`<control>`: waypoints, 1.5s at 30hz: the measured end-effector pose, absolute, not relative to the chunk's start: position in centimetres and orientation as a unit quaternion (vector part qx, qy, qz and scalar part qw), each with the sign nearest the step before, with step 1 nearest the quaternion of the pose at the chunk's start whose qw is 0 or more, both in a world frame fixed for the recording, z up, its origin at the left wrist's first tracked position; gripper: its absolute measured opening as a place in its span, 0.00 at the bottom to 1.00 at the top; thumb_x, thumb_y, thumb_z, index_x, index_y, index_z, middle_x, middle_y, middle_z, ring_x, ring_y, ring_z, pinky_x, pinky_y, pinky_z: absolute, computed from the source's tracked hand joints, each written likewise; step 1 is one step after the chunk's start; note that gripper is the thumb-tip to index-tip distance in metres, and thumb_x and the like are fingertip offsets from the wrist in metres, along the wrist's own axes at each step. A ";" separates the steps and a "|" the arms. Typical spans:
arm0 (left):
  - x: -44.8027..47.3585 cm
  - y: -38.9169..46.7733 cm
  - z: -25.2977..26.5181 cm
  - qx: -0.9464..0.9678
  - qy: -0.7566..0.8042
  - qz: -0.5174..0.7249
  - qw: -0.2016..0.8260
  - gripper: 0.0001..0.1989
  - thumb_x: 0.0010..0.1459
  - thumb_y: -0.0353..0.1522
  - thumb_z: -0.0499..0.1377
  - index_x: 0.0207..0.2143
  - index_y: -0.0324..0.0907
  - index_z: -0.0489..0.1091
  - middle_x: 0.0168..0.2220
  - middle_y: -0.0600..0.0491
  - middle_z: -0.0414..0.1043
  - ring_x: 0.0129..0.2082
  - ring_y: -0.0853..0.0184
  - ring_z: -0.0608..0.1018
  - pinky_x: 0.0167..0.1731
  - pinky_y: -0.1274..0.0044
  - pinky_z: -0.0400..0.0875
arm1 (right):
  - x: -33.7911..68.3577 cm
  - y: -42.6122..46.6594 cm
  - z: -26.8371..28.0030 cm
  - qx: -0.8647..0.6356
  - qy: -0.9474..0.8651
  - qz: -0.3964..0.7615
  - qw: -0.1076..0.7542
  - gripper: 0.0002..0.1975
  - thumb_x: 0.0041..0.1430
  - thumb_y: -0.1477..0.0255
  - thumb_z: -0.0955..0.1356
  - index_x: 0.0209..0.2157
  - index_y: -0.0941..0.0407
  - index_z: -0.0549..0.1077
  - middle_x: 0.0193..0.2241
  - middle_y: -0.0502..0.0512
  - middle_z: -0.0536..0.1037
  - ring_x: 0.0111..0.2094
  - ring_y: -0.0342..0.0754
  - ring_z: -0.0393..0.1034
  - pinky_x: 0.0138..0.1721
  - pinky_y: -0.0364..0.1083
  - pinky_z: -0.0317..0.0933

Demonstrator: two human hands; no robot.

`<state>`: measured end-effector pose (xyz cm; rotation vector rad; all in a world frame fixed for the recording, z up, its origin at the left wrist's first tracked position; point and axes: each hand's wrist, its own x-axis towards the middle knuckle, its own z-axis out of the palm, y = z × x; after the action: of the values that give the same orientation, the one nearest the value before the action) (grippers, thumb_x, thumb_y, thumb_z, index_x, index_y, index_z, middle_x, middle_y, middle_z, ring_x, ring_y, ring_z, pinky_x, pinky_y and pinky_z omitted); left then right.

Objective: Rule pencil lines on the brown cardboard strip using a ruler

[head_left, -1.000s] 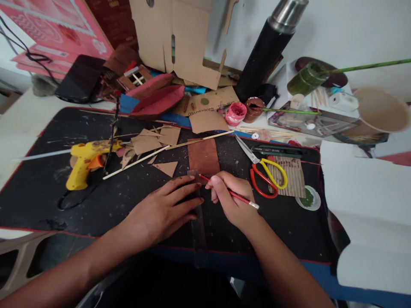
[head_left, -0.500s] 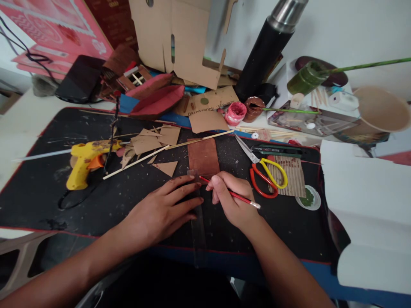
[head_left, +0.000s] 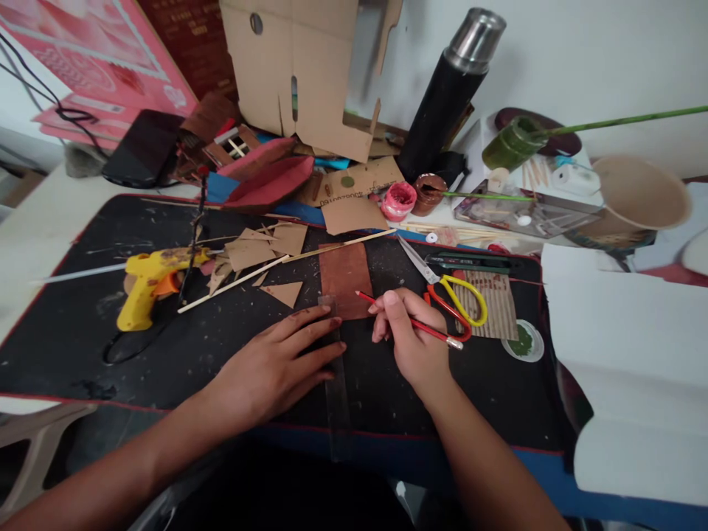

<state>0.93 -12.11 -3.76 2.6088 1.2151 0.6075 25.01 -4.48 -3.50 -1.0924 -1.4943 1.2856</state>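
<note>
My left hand (head_left: 276, 358) lies flat with its fingers stretched over a clear ruler (head_left: 337, 409), pressing it to the black mat (head_left: 387, 413). The ruler's far end meets the lower left edge of a brown painted piece of cardboard (head_left: 346, 276). In my right hand (head_left: 412, 332) is a red pencil (head_left: 425, 330), gripped between thumb and fingers. Its tip points left, over the lower part of the brown piece; whether it touches cannot be made out. Scissors (head_left: 436, 284) with one yellow and one red handle lie just beyond my right hand.
A yellow glue gun (head_left: 147, 284) and cardboard scraps (head_left: 251, 249) lie left on the mat. Thin sticks (head_left: 232, 284) cross the middle. Right are a utility knife (head_left: 473, 262), corrugated cardboard (head_left: 490, 302) and a green-paint lid (head_left: 523, 341). Behind stand paint pots (head_left: 399, 200) and a black flask (head_left: 442, 103).
My right hand has drawn the pencil to the right, away from the ruler, uncovering more of the brown piece. My left hand stays on the ruler. The view has shifted slightly.
</note>
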 end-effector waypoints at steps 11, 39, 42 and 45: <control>1.0 -12.2 -4.2 0.887 0.414 0.190 0.079 0.15 0.76 0.35 0.60 0.61 0.44 0.77 0.66 0.42 0.76 0.70 0.50 0.74 0.65 0.57 0.77 | 25.0 -3.8 -3.5 -0.456 -0.532 0.546 0.459 0.23 0.77 0.51 0.69 0.34 0.54 0.79 0.18 0.46 0.74 0.19 0.43 0.70 0.23 0.44 0.59; 0.9 -9.9 -3.8 0.914 0.377 0.133 0.075 0.15 0.70 0.38 0.68 0.57 0.48 0.77 0.70 0.42 0.72 0.71 0.47 0.72 0.67 0.55 0.72 | 25.2 -4.1 -3.9 -0.440 -0.546 0.530 0.477 0.25 0.76 0.48 0.68 0.36 0.54 0.79 0.20 0.47 0.75 0.19 0.44 0.72 0.21 0.42 0.62; 0.9 -9.8 -3.9 0.910 0.379 0.139 0.095 0.15 0.71 0.38 0.68 0.57 0.48 0.77 0.70 0.43 0.73 0.70 0.49 0.73 0.68 0.56 0.70 | 25.3 -4.2 -4.0 -0.425 -0.562 0.511 0.492 0.22 0.77 0.51 0.68 0.37 0.54 0.79 0.23 0.48 0.79 0.22 0.45 0.77 0.24 0.43 0.66; 0.9 -9.7 -4.0 0.910 0.378 0.138 0.096 0.15 0.71 0.39 0.68 0.57 0.48 0.77 0.69 0.43 0.73 0.70 0.50 0.74 0.68 0.57 0.69 | 25.4 -4.3 -4.0 -0.426 -0.586 0.478 0.495 0.21 0.79 0.52 0.67 0.40 0.54 0.81 0.27 0.52 0.83 0.27 0.48 0.81 0.28 0.45 0.71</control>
<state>0.93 -9.75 -4.04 2.6971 1.1204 0.4099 25.40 -4.32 -4.04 -1.0330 -1.4209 1.1594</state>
